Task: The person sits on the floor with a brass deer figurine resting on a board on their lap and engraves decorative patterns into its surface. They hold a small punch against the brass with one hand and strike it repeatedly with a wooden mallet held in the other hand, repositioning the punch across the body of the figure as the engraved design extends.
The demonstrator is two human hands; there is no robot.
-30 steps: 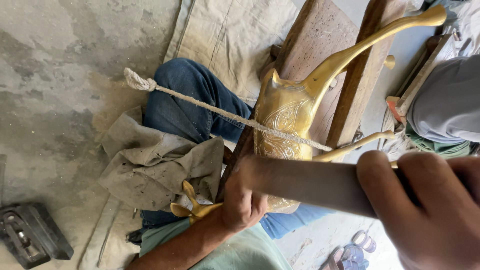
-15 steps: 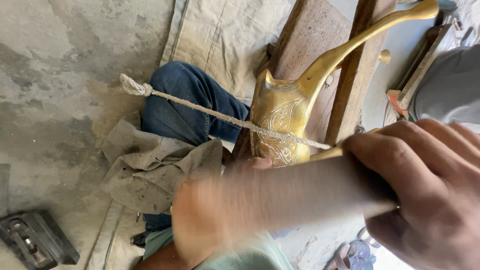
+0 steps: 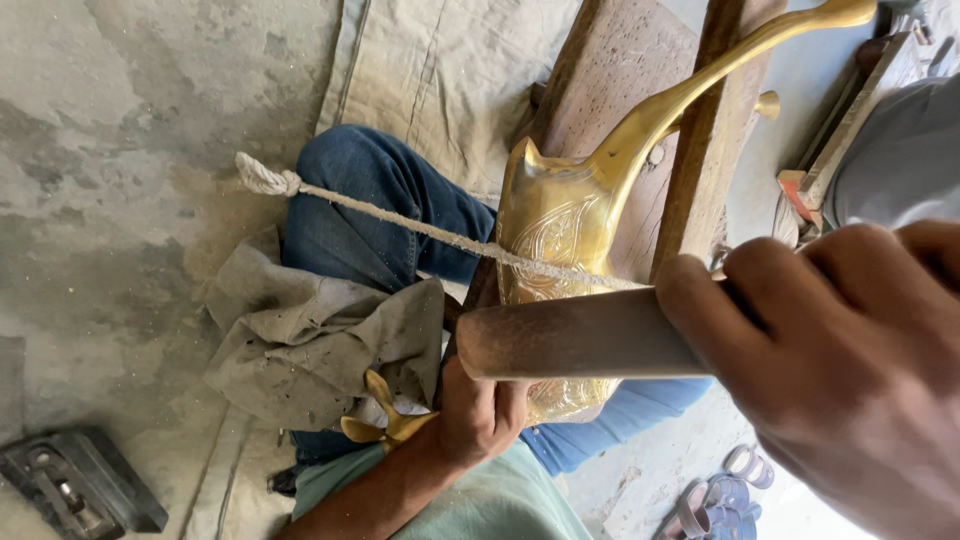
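While right hand [image 3: 850, 370] grips handle [image 3: 580, 335], brass ewer [image 3: 565, 230]

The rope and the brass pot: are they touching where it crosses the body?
Touching. The head view shows the rope lying taut across the engraved body of the brass pot, with no gap where it crosses.

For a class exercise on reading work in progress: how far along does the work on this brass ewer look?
Done: the brass ewer has its spout and engraved body. In hand: the left hand grips its lower end, the right hand a wooden handle; a rope crosses it. What is left cannot be told.
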